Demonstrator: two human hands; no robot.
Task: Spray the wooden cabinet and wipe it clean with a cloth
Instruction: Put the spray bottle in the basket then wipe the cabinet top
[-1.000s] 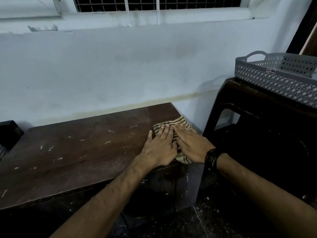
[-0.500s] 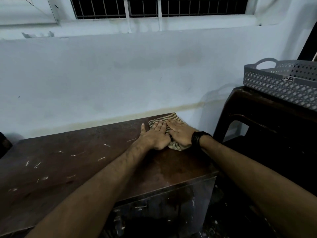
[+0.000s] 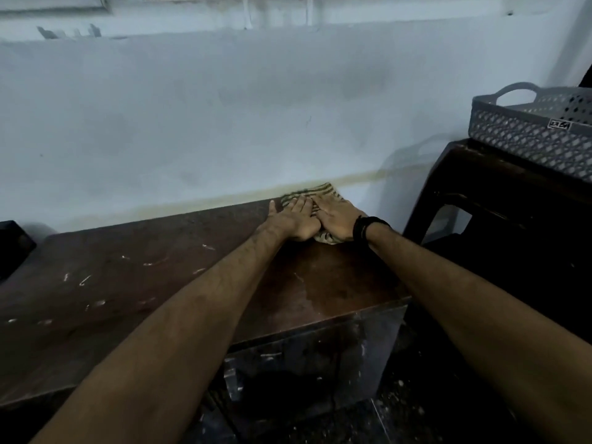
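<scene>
**Hands flat on the cloth at the cabinet's far right corner**

Cloth (image 3: 320, 195), striped in green and tan, lies on the top of the wooden cabinet (image 3: 160, 283) at its far right corner, up against the pale wall (image 3: 224, 123). Both hands lie on it side by side, touching. The left hand (image 3: 296, 219) is flat, palm down, fingers straight and together, thumb spread out over the bare wood to the left; it presses the cloth and grips nothing. The right hand (image 3: 336, 219) is flat in the same way, fingers straight and pointing toward the wall, pressing the cloth's right part. A dark band (image 3: 368, 229) circles the right wrist. A fold of cloth shows beneath the heels of the hands, and the rest shows beyond the fingertips.

The cabinet top is dark brown, marked with pale scratches and flecks across its left and middle parts. A wet-looking sheen lies on the wood near the front right corner.

To the right of the cabinet stands a dark table (image 3: 499, 200), well apart from the hands, with a grey perforated basket (image 3: 525, 139) on its top.
</scene>
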